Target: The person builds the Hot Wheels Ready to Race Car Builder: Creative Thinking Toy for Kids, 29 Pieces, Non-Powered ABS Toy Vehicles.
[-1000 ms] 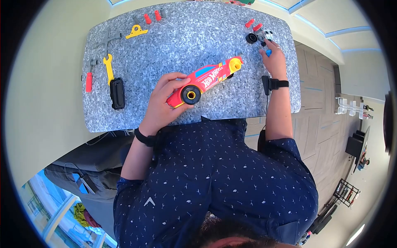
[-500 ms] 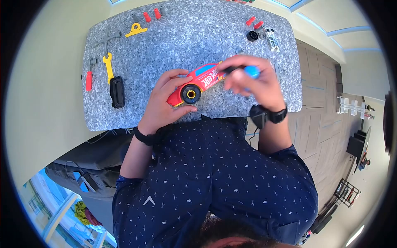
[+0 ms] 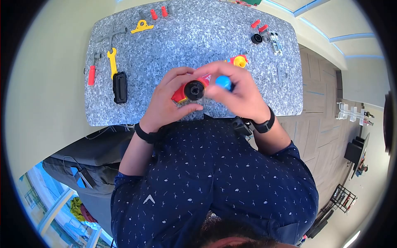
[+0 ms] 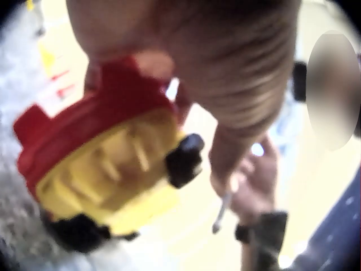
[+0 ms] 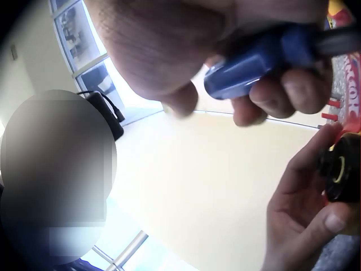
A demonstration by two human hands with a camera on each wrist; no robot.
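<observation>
Having moved inward, the right hand (image 3: 245, 97) is gripping a blue-handled tool (image 3: 223, 83) by the mounted wheel (image 3: 194, 90) of the toy car (image 3: 179, 95), which the left hand (image 3: 162, 98) is holding over the worktop (image 3: 186, 41). Another hub (image 3: 240, 62) is sitting bare, a loose wheel (image 3: 256, 39) lying beyond

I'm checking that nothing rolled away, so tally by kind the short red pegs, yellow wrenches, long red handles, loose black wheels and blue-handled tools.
Short red pegs: 4
Yellow wrench: 1
Long red handle: 1
Loose black wheel: 1
Blue-handled tool, in the right hand: 1
Total: 8
</observation>
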